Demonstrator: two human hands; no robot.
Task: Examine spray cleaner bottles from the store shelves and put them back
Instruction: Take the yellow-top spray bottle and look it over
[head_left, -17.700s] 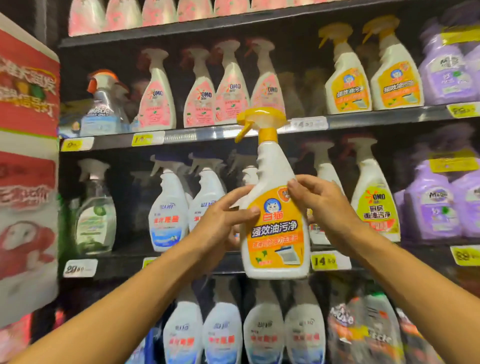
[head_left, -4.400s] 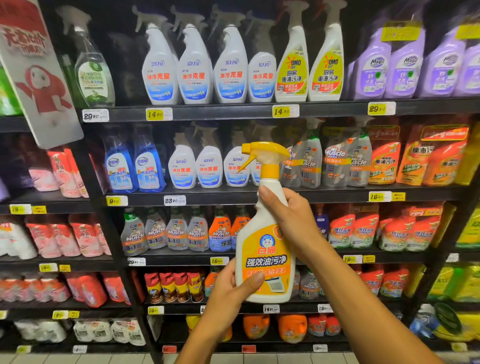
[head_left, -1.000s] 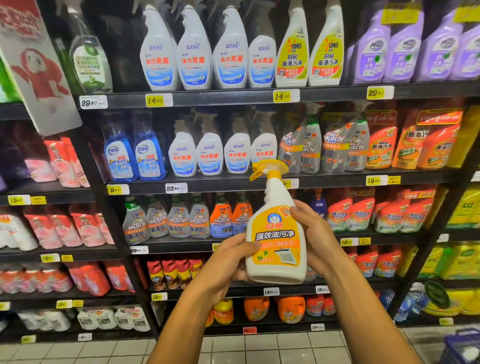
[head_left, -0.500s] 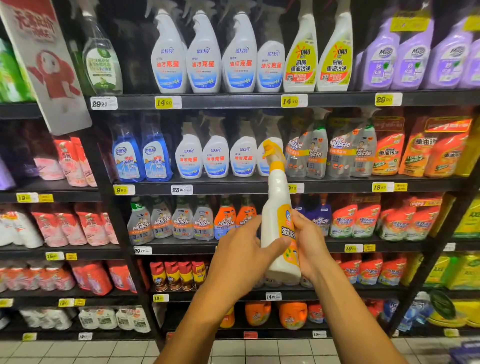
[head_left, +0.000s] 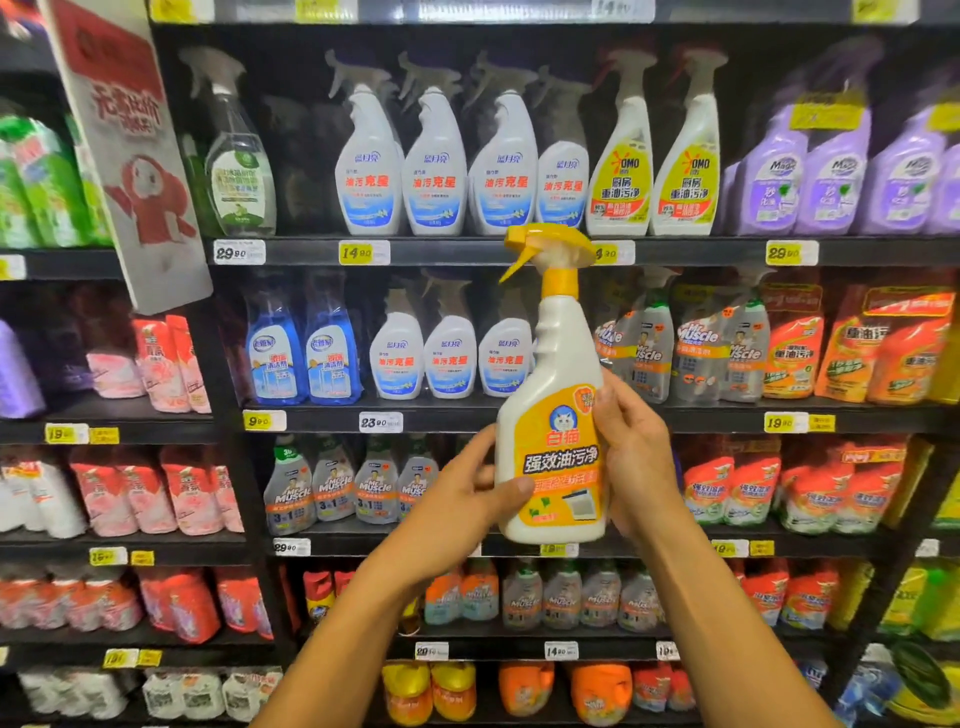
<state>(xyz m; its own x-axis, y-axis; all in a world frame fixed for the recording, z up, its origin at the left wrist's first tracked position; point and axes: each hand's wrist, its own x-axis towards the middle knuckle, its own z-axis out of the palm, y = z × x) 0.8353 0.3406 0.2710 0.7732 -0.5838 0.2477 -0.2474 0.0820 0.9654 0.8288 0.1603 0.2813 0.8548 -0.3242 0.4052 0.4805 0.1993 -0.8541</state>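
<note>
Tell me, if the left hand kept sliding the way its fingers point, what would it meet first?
The left hand points right, and its fingers already touch the orange-labelled spray bottle that both hands hold, so the bottle comes first.

Red-and-white sign (head_left: 130, 156) hanging at upper left, orange refill pouches (head_left: 852, 348) at right, yellow price tags (head_left: 363, 253) along shelf edges

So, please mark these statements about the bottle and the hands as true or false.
1. Both hands hold the bottle. True: left hand, right hand.
2. The bottle's trigger head is blue. False: it is yellow.
3. The orange label faces the camera. True.
4. The bottle lies on its side. False: it is upright.
5. The bottle stands on the shelf. False: it is held in front of the shelves.
</note>
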